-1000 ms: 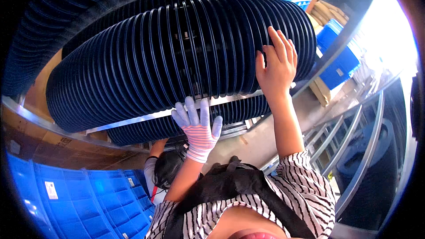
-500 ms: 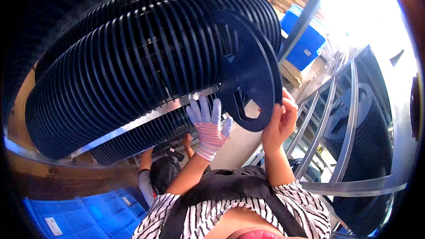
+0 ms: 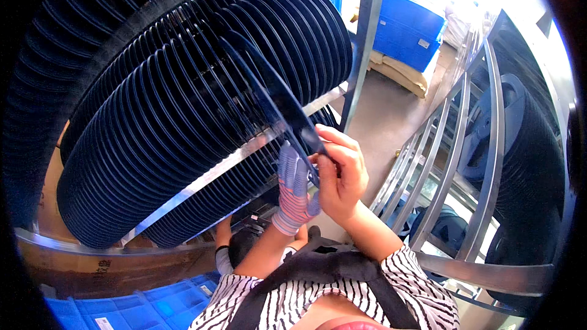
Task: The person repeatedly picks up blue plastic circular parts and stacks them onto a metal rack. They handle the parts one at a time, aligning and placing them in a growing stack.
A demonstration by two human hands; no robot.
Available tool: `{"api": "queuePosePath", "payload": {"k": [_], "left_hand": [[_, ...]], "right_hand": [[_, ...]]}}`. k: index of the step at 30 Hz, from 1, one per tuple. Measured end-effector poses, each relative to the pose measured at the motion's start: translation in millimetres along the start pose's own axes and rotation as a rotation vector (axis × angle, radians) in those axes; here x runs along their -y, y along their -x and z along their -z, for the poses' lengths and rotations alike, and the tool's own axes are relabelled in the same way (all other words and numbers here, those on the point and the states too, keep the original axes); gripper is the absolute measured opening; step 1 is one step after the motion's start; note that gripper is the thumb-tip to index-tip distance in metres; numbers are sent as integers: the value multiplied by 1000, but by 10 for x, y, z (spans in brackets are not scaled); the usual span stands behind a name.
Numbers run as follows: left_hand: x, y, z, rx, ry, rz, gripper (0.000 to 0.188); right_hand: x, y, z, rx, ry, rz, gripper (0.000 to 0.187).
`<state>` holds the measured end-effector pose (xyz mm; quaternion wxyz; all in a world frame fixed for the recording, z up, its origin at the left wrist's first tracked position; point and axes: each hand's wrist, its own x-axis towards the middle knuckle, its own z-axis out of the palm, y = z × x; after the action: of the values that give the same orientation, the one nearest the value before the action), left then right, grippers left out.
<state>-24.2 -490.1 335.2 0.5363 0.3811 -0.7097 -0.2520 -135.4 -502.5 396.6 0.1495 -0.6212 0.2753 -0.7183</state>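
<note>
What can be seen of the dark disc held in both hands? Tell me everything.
The dark disc is a thin, flat, blue-black round plate, plastic by its look, seen nearly edge-on and tilted. It stands clear in front of the row of like discs racked on a metal frame. Its lower edge is pinched by the bare right hand, while the gloved left hand rests against it from behind. Any cut-outs cannot be made out at this angle.

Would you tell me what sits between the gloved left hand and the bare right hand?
In the head view, the lower edge of a thin dark disc lies between the left hand and right hand; both grip it.
</note>
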Motion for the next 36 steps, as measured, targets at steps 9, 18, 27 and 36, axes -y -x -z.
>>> {"api": "queuePosePath", "payload": {"k": [9, 18, 27, 36], "left_hand": [[49, 127, -6, 16, 140, -7, 55], [23, 123, -32, 96, 194, -148, 44], [109, 248, 93, 240, 98, -187, 43], [58, 283, 132, 491, 428, 150, 37]], "right_hand": [[-259, -567, 127, 482, -201, 69, 37], [-956, -1407, -781, 415, 492, 384, 25], [-936, -1116, -820, 383, 488, 391, 9], [-990, -764, -473, 299, 261, 548, 14]]}}
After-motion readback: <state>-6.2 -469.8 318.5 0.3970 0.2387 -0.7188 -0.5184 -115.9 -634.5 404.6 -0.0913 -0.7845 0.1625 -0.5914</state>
